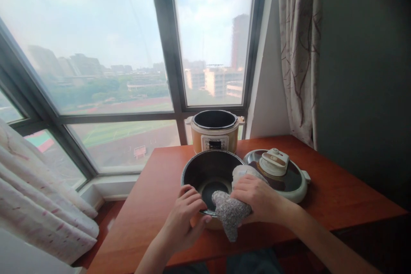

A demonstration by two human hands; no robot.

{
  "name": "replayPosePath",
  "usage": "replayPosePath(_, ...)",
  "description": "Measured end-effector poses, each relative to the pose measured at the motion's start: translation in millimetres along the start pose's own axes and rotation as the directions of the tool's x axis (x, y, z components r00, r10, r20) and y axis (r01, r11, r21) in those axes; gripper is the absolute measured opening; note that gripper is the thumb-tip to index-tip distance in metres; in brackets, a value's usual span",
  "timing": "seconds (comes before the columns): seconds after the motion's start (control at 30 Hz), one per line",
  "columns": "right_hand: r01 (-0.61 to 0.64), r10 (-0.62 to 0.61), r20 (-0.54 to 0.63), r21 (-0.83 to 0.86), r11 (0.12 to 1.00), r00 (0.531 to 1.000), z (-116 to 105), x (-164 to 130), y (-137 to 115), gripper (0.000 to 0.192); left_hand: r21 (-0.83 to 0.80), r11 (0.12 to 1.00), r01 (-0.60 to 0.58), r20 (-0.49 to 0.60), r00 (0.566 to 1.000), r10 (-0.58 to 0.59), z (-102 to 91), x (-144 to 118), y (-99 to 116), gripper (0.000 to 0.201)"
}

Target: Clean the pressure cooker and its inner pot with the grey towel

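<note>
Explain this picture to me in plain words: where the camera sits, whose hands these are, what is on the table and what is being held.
The single picture comes from a camera worn on a person's head, looking forward and down, so the two bare hands at the bottom are that person's own. The left hand grips the near rim of a dark inner pot standing on a reddish wooden table. The right hand holds a grey speckled cloth bunched at the pot's rim. Behind the pot stands an electric cooker body, open and without its lid. The cooker lid lies flat on the table to the right. Beyond is a large window with curtains.
</note>
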State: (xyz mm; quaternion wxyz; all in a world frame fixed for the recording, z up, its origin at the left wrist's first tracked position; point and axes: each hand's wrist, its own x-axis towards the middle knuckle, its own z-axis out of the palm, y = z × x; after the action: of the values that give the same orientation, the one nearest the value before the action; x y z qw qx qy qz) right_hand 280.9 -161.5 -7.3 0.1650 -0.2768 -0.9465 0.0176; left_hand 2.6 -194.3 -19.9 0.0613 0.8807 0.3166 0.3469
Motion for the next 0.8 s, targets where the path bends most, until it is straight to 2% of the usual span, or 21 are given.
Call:
replayPosePath(0.2,-0.029,0.028,0.018,0.018,0.999,0.999,-3,-8,-2,0.049,-0.040,0.998,-0.039,0.025,0.999,0.040,-7.7,-2,-5,0.013)
replayPosePath(0.43,-0.085,0.089,0.052,-0.063,0.994,0.995,-3,1,-24,0.052,0.160,0.985,-0.064,-0.010,0.998,0.066,1.3,-2,23,0.014)
replayPosePath(0.53,-0.085,0.091,0.072,-0.088,0.993,0.993,0,10,-39,0.051,0.147,0.988,-0.038,-0.092,0.994,0.052,13.4,-7,31,0.015)
replayPosePath(0.67,-0.096,0.099,0.042,-0.067,0.993,0.994,8,16,-51,0.050,0.140,0.990,0.010,-0.251,0.968,0.025,24.9,-9,25,0.016)
replayPosePath(0.8,-0.106,0.108,0.030,-0.051,0.993,0.994,11,12,-44,0.051,0.128,0.991,0.026,-0.244,0.970,0.006,22.7,-4,14,0.016)
